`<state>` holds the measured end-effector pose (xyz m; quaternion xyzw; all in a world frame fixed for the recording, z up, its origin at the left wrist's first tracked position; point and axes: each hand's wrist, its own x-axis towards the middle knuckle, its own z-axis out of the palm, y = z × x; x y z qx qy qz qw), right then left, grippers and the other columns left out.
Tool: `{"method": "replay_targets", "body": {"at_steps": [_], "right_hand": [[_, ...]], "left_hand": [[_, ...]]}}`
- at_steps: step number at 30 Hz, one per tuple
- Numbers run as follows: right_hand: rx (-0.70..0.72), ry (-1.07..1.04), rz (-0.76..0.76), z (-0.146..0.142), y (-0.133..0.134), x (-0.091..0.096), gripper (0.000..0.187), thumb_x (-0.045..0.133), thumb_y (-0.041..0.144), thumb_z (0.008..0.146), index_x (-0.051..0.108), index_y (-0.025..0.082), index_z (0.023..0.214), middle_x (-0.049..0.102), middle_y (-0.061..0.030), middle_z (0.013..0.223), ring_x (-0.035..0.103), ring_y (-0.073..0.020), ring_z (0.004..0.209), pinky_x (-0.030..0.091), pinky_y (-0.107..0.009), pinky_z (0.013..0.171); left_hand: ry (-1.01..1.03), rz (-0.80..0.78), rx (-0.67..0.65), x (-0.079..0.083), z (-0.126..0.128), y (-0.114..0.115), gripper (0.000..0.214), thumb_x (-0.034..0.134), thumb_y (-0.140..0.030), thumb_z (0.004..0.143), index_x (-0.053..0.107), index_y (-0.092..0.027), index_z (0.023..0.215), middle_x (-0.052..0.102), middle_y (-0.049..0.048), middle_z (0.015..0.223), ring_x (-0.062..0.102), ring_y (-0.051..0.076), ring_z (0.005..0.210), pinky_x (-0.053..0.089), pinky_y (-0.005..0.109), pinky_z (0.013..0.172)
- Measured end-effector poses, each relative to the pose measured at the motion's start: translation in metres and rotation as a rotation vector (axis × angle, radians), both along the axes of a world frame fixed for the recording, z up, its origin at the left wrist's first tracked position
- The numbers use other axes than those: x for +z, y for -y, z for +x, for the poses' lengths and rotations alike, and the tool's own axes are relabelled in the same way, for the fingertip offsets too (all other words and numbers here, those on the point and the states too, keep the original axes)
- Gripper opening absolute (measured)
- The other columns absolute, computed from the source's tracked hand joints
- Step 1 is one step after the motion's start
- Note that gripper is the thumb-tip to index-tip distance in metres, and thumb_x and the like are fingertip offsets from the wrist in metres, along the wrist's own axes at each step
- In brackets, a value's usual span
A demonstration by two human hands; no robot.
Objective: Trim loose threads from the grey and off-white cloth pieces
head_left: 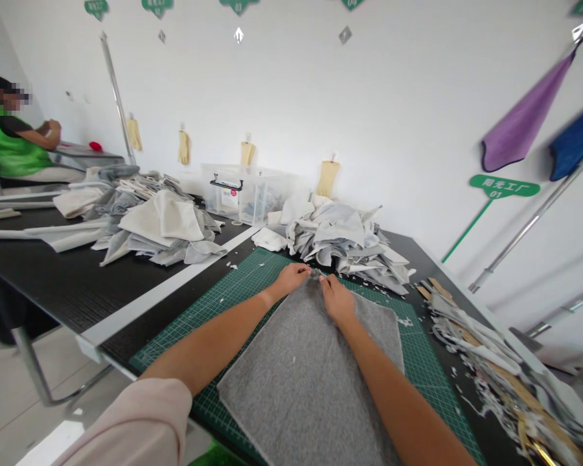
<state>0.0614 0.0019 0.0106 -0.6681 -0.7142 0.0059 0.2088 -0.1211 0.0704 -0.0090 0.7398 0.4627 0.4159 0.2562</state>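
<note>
A grey fabric piece (306, 375) lies spread over the green cutting mat (175, 343), its near part reaching past the front edge. My left hand (294, 277) pinches the cloth at its far edge. Close beside it, my right hand (337, 299) grips the same edge with thumb and fingers. Between the two hands the fabric is slightly bunched. Small white scraps dot the mat around the cloth.
Behind the mat rises a heap of grey and white cloth (340, 233); another pile (160, 223) sits left. A clear plastic box (233, 194) stands against the wall. Fabric strips and scraps (495, 369) line the right edge. A person in green (14, 142) sits far left.
</note>
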Motion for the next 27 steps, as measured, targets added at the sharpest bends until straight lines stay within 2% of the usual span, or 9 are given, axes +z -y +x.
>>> {"method": "replay_targets", "body": {"at_steps": [6,11,18,24,27], "right_hand": [[-0.054,-0.021,0.012,0.0022,-0.0026,-0.0022,0.054,0.017,0.055,0.106,0.058,0.021,0.109,0.072,-0.0091,0.093,0.067,-0.0222,0.082,0.033,-0.027,0.065],[-0.053,-0.017,0.007,0.0020,-0.0023,-0.0020,0.053,0.019,0.055,0.106,0.059,0.021,0.109,0.072,-0.0088,0.093,0.068,-0.0220,0.083,0.033,-0.026,0.065],[-0.032,-0.041,-0.001,0.0016,0.0004,0.0009,0.054,0.019,0.055,0.106,0.061,0.021,0.112,0.071,-0.0079,0.092,0.067,-0.0223,0.084,0.035,-0.026,0.067],[-0.046,-0.059,0.000,0.0005,0.0001,0.0013,0.053,0.021,0.056,0.105,0.062,0.021,0.112,0.071,-0.0084,0.091,0.066,-0.0227,0.083,0.036,-0.027,0.069],[-0.075,-0.092,0.018,0.0015,-0.0007,0.0014,0.054,0.021,0.057,0.105,0.062,0.022,0.111,0.071,-0.0086,0.092,0.066,-0.0231,0.082,0.036,-0.028,0.069]], "left_hand": [[0.028,0.017,-0.029,-0.0017,0.0007,-0.0001,0.030,0.057,-0.036,0.090,0.075,-0.018,0.104,0.077,0.0047,0.096,0.068,0.017,0.086,0.049,0.025,0.080],[-0.010,0.024,-0.039,-0.0010,0.0020,0.0018,0.030,0.058,-0.038,0.089,0.074,-0.019,0.105,0.075,0.0032,0.090,0.067,0.016,0.080,0.048,0.024,0.074],[-0.025,0.060,-0.034,0.0010,0.0024,0.0059,0.029,0.055,-0.039,0.091,0.073,-0.019,0.101,0.074,0.0029,0.092,0.066,0.017,0.081,0.048,0.025,0.076],[-0.021,0.090,0.000,0.0003,0.0020,0.0069,0.027,0.053,-0.033,0.092,0.072,-0.019,0.105,0.074,0.0050,0.097,0.065,0.018,0.086,0.048,0.026,0.078],[-0.071,0.108,0.080,0.0011,0.0019,0.0082,0.025,0.055,-0.030,0.091,0.072,-0.019,0.105,0.073,0.0064,0.097,0.065,0.019,0.087,0.047,0.027,0.079]]}}
